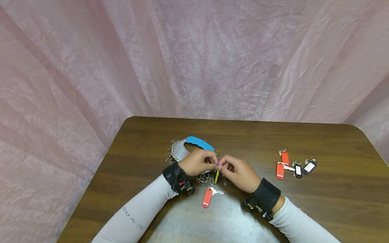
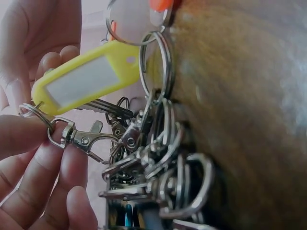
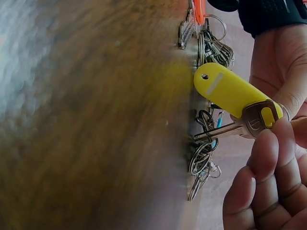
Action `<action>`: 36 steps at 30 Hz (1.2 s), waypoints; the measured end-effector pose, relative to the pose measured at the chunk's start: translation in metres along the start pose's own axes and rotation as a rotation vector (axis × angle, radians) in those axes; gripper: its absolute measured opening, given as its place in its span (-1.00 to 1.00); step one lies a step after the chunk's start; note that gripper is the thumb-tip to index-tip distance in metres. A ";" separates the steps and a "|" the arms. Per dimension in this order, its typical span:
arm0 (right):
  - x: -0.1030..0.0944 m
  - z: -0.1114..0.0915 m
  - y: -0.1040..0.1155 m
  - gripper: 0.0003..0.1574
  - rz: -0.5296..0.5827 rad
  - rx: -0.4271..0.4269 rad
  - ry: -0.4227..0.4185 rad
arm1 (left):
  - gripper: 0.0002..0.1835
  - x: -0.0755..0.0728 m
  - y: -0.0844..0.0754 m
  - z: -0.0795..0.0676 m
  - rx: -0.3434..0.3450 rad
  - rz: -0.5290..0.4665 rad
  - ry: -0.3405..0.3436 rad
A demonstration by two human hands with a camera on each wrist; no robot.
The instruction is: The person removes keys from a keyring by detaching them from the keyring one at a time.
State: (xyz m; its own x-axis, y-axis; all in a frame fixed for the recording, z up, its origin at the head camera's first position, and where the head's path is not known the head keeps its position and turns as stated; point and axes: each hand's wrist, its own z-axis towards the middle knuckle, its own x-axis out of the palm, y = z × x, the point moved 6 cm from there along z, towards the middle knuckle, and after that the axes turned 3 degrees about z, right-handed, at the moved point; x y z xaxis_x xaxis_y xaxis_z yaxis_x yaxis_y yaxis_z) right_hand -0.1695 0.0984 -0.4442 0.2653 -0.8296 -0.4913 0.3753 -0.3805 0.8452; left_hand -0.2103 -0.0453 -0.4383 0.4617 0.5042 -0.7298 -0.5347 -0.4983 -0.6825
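Note:
Both hands meet over a blue-handled key holder (image 1: pixel 199 142) with a grey curved plate and many metal hooks along its rim. My left hand (image 1: pixel 198 162) pinches a swivel snap hook (image 2: pixel 79 139) and the split ring joined to it. Fingertips of my right hand (image 1: pixel 241 173) pinch the same ring, beside the head of a silver key (image 3: pixel 256 120). From this ring hangs a yellow key tag (image 2: pixel 88 79) with a white label. Below the hands, a red key tag (image 1: pixel 207 198) with a key (image 1: pixel 217 191) hangs from another ring and lies on the table.
On the right side of the wooden table (image 1: pixel 334 209) lie two red key tags (image 1: pixel 280 171) with keys and two black key tags (image 1: pixel 309 166) with white labels. A pink curtain (image 1: pixel 212 60) hangs behind the table's far edge.

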 end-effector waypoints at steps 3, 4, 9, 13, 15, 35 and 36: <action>0.000 0.000 -0.001 -0.95 -0.007 0.000 -0.007 | -0.94 0.000 -0.001 -0.001 0.004 -0.007 -0.002; 0.000 0.000 -0.001 -0.95 -0.008 0.001 -0.009 | -0.94 -0.001 -0.002 -0.001 0.007 -0.010 -0.002; 0.000 0.000 -0.001 -0.94 -0.017 -0.004 -0.013 | -0.95 -0.002 -0.004 -0.002 0.019 0.005 -0.003; 0.001 0.000 0.000 -0.94 -0.028 -0.009 -0.009 | -0.96 -0.001 -0.005 -0.002 0.023 0.024 0.005; 0.001 0.000 0.000 -0.94 -0.030 -0.011 -0.006 | -0.97 -0.001 -0.005 -0.003 0.025 0.030 0.007; 0.000 -0.001 -0.003 -0.88 -0.026 0.049 0.010 | -0.94 0.000 -0.007 -0.001 0.022 0.032 -0.008; 0.001 -0.001 -0.003 -0.88 -0.019 0.043 0.010 | -0.94 0.000 -0.006 -0.001 0.011 0.024 -0.007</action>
State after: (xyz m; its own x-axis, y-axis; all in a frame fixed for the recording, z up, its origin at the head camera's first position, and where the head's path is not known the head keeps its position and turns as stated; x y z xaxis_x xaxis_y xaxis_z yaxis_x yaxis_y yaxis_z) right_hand -0.1696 0.0993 -0.4469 0.2675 -0.8179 -0.5094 0.3419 -0.4137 0.8438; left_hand -0.2063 -0.0431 -0.4340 0.4438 0.4969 -0.7457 -0.5537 -0.5023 -0.6642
